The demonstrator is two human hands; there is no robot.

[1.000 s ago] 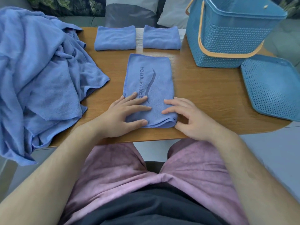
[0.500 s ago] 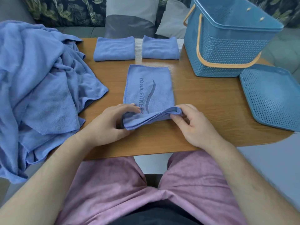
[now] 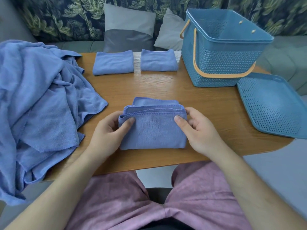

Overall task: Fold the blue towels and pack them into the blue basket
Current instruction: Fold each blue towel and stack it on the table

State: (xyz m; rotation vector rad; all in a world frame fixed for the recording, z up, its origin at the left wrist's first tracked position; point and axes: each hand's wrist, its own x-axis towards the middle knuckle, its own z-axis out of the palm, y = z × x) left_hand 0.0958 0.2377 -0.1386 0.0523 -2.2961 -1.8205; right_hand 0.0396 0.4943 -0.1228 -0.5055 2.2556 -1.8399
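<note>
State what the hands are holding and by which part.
The half-folded blue towel: the left hand pinches its upper left corner, the right hand its upper right corner.

No text, label, brand, number or sign can be read. Only plain cloth is shown on the half-folded towel [image 3: 152, 131] lying nearer than the blue basket [image 3: 221, 63] and to its left. The same is seen on the folded towel [image 3: 158, 61] just left of the basket and on the second folded towel [image 3: 113, 63] farther left of it. No marking can be made out on the basket's walls or on the perforated lid [image 3: 272, 105] just right of the basket.
</note>
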